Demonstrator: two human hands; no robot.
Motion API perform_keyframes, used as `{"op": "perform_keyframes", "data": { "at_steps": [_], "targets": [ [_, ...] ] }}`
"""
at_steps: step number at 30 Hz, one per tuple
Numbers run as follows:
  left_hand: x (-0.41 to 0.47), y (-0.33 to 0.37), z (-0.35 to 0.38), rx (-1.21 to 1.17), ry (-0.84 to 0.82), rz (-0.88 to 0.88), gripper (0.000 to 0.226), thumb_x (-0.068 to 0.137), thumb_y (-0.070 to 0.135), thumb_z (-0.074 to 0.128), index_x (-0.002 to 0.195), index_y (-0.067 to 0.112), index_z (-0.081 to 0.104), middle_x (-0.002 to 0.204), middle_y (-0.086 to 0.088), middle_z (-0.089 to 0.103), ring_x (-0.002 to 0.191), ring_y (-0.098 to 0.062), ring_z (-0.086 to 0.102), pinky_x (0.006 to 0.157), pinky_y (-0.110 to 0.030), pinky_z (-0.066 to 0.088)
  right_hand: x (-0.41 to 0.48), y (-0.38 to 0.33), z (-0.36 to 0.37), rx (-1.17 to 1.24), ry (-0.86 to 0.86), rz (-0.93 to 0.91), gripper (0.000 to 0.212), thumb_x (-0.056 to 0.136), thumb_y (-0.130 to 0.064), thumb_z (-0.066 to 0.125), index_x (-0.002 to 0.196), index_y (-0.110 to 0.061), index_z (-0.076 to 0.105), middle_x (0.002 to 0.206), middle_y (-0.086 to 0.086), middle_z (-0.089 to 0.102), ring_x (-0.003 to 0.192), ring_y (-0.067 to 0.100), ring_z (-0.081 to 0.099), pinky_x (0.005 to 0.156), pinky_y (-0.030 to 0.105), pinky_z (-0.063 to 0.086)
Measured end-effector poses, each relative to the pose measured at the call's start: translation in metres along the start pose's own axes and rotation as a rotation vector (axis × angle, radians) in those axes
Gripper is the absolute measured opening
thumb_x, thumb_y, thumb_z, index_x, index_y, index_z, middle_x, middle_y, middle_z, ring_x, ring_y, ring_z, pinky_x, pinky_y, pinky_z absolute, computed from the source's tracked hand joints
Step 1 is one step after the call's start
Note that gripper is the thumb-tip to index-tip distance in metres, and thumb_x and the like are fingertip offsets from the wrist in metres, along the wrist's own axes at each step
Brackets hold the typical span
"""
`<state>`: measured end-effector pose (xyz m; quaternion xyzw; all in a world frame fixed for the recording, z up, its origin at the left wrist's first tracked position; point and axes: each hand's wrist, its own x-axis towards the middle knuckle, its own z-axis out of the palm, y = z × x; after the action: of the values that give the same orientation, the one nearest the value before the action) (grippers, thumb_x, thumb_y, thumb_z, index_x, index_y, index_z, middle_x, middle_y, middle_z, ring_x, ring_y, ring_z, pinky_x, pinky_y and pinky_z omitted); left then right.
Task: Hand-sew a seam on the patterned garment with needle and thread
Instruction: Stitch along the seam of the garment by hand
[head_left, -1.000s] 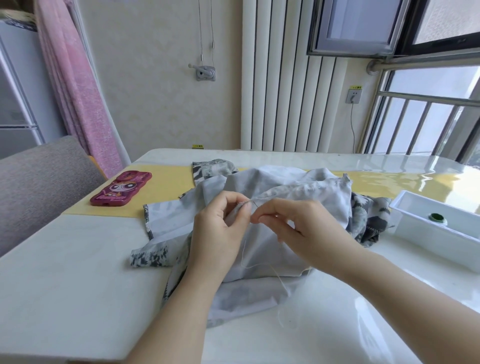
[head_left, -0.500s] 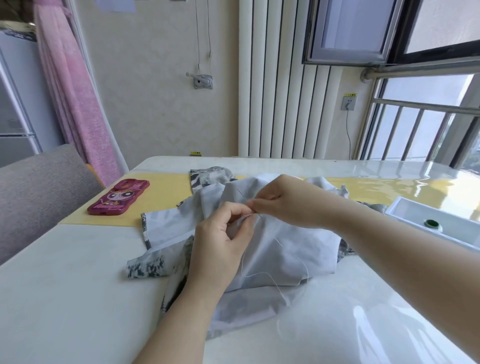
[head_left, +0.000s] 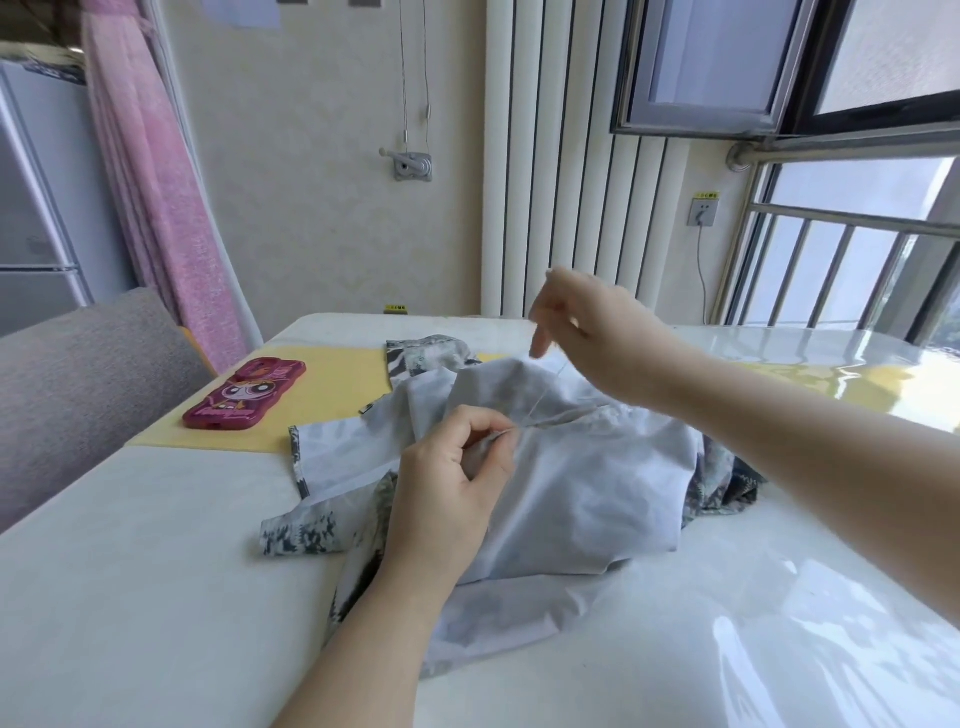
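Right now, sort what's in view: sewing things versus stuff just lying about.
Sewing: patterned garment; thread; left hand pinching the seam; right hand holding the thread taut. Needle too small to see.
Lying about: pink phone case; yellow mat; grey chair.

Pale grey garment (head_left: 597, 467), patterned edges, crumpled in heap; thread (head_left: 544, 396) taut, rising from seam fold.

Left hand (head_left: 447, 483) pinching the patterned garment (head_left: 587, 483) on the white table (head_left: 130, 571), right hand (head_left: 597, 338) holding the thread (head_left: 541, 400) tight above it, pink phone (head_left: 244, 395) lying on the yellow mat (head_left: 343, 395) nearby.
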<state>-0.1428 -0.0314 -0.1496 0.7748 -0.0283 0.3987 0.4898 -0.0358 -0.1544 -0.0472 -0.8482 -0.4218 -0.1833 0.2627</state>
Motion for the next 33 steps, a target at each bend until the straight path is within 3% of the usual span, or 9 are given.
{"op": "perform_keyframes", "data": {
  "at_steps": [5,12,15,18,21,24,27,30,33],
  "targets": [
    [0.000,-0.001,0.000,-0.001,0.005,-0.006,0.025,0.086,0.009,0.067,0.078,0.031,0.060,0.080,0.016,0.066,0.069,0.005,0.059,0.061,-0.004,0.039,0.003,0.006,-0.004,-0.376,-0.254,-0.054,0.016,0.100,-0.019,0.035,0.088,-0.018,0.045,0.069,-0.006,0.053,0.079,0.015,0.052,0.112,0.044,0.018],
    [0.000,-0.002,0.000,-0.012,-0.002,-0.021,0.022,0.086,0.010,0.066,0.079,0.030,0.060,0.079,0.014,0.067,0.068,0.002,0.060,0.060,-0.006,0.041,0.012,-0.012,-0.015,1.441,-0.118,0.629,0.024,0.102,-0.011,0.033,0.082,-0.010,0.046,0.064,0.009,0.066,0.082,0.028,0.070,0.078,0.042,0.058],
    [-0.001,-0.001,0.000,-0.015,-0.011,-0.028,0.020,0.087,0.009,0.066,0.079,0.026,0.061,0.068,0.016,0.063,0.060,0.004,0.056,0.056,-0.006,0.038,0.020,-0.004,-0.004,1.021,0.091,0.555,0.023,0.101,-0.016,0.039,0.081,-0.017,0.049,0.096,0.003,0.073,0.105,0.023,0.062,0.091,0.041,0.052],
    [0.000,-0.001,0.000,-0.002,-0.011,-0.016,0.017,0.087,0.007,0.066,0.079,0.022,0.062,0.061,0.024,0.058,0.057,0.005,0.053,0.055,-0.005,0.036,0.015,0.007,0.001,0.243,0.146,0.246,0.018,0.099,-0.016,0.038,0.084,-0.017,0.047,0.092,-0.007,0.071,0.067,-0.009,0.056,0.068,0.008,0.041],
    [0.001,-0.001,0.000,0.004,-0.003,-0.010,0.015,0.087,0.007,0.065,0.079,0.020,0.062,0.059,0.024,0.056,0.055,0.004,0.051,0.054,-0.006,0.035,0.009,0.023,0.009,-0.178,0.041,-0.006,0.015,0.099,-0.010,0.035,0.091,-0.015,0.047,0.072,-0.014,0.058,0.085,0.009,0.052,0.113,0.040,0.019],
    [0.000,-0.001,-0.001,0.004,0.003,-0.008,0.016,0.087,0.006,0.065,0.079,0.020,0.062,0.061,0.024,0.058,0.057,0.004,0.053,0.054,-0.006,0.036,0.008,0.028,0.009,-0.300,-0.072,0.054,0.013,0.100,-0.015,0.036,0.095,-0.017,0.048,0.065,-0.006,0.053,0.076,0.023,0.053,0.112,0.048,0.015],
    [0.000,-0.001,-0.001,0.002,0.003,-0.012,0.017,0.087,0.006,0.065,0.079,0.021,0.062,0.064,0.024,0.060,0.060,0.005,0.055,0.055,-0.005,0.037,0.010,0.016,-0.002,0.408,-0.156,0.426,0.013,0.100,-0.015,0.041,0.091,-0.014,0.051,0.056,-0.002,0.041,0.044,0.016,0.044,0.071,0.031,0.050],
    [0.001,0.000,-0.001,0.001,0.005,-0.021,0.018,0.087,0.006,0.065,0.079,0.022,0.062,0.067,0.024,0.061,0.062,0.006,0.056,0.056,-0.005,0.038,0.014,0.007,-0.012,1.209,-0.068,0.673,0.012,0.101,-0.008,0.039,0.092,-0.007,0.048,0.046,-0.003,0.025,0.039,0.013,0.047,0.072,0.039,0.058],
    [0.001,0.000,-0.001,-0.007,0.005,-0.032,0.018,0.087,0.007,0.065,0.079,0.023,0.061,0.065,0.025,0.061,0.061,0.007,0.055,0.056,-0.005,0.037,0.018,0.003,-0.013,1.262,0.007,0.621,0.015,0.102,-0.008,0.036,0.092,-0.008,0.047,0.040,-0.005,0.025,0.078,0.026,0.070,0.085,0.043,0.054]
  ]
}}
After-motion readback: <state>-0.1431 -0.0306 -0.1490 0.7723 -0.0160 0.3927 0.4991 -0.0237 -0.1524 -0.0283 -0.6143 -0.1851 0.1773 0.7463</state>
